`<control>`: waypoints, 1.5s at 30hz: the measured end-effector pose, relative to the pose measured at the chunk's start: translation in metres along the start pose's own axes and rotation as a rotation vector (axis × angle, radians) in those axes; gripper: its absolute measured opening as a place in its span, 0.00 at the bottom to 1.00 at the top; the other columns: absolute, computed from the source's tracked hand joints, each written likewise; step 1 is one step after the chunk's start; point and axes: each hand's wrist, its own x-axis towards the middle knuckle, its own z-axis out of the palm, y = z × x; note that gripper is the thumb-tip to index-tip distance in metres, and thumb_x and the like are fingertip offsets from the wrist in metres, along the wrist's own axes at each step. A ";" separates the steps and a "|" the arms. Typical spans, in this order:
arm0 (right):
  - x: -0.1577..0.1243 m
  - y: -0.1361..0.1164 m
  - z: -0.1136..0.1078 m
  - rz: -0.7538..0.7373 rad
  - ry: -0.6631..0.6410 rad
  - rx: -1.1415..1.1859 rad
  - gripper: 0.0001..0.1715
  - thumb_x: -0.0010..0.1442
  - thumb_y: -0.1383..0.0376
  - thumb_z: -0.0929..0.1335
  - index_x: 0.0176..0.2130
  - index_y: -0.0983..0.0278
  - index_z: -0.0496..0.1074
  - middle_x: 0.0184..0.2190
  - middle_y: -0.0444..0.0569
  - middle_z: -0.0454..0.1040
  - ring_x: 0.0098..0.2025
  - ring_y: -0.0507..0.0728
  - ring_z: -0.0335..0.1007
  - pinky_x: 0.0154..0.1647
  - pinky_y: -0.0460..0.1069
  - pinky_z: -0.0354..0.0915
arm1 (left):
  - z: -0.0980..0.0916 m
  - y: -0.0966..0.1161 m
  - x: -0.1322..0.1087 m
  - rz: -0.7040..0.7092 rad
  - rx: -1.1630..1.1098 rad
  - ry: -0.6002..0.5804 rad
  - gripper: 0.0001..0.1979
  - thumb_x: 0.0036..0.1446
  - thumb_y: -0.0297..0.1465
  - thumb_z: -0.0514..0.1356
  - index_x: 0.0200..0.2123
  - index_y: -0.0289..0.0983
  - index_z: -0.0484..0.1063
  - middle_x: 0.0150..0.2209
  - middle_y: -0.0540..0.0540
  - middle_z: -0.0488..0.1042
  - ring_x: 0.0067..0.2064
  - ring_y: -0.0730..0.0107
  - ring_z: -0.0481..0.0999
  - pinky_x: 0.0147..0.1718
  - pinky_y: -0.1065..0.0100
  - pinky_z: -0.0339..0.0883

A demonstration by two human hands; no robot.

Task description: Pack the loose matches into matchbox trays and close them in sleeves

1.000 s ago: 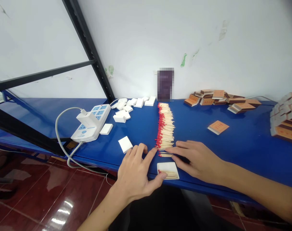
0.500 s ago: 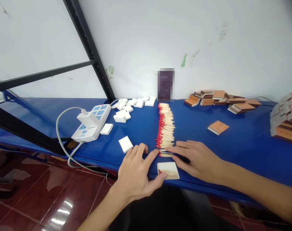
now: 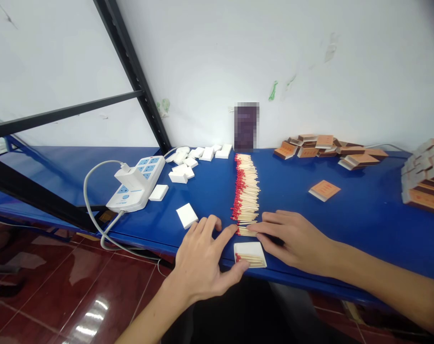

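Note:
A long row of red-headed matches (image 3: 247,186) lies on the blue table, heads to the left. A small group of matches (image 3: 246,232) lies at its near end. My left hand (image 3: 204,258) has its index fingertip at the heads of this group. Its thumb rests at the near left part of an open white matchbox tray (image 3: 248,247), where several matches lie along the near side. My right hand (image 3: 291,236) lays its index fingertip on the group's sticks, thumb close to their right ends. Both hands have fingers apart, with nothing gripped.
White matchbox trays (image 3: 179,177) are scattered at the back left, with one tray (image 3: 187,216) beside my left hand. A power strip (image 3: 154,165) with a plugged-in charger stands left. Orange matchbox sleeves (image 3: 324,142) pile up at the back right; a stack (image 3: 426,177) stands far right.
My right index finger has slid slightly towards me, and the nearest matches now lie closer together, a bit apart from the row. My left hand has barely moved.

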 end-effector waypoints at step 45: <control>0.001 0.000 -0.005 -0.026 -0.102 0.006 0.22 0.69 0.71 0.59 0.54 0.60 0.76 0.34 0.49 0.75 0.33 0.56 0.70 0.34 0.49 0.61 | -0.002 0.001 0.001 -0.008 0.024 -0.022 0.28 0.61 0.48 0.57 0.57 0.36 0.69 0.45 0.39 0.68 0.45 0.52 0.72 0.43 0.48 0.70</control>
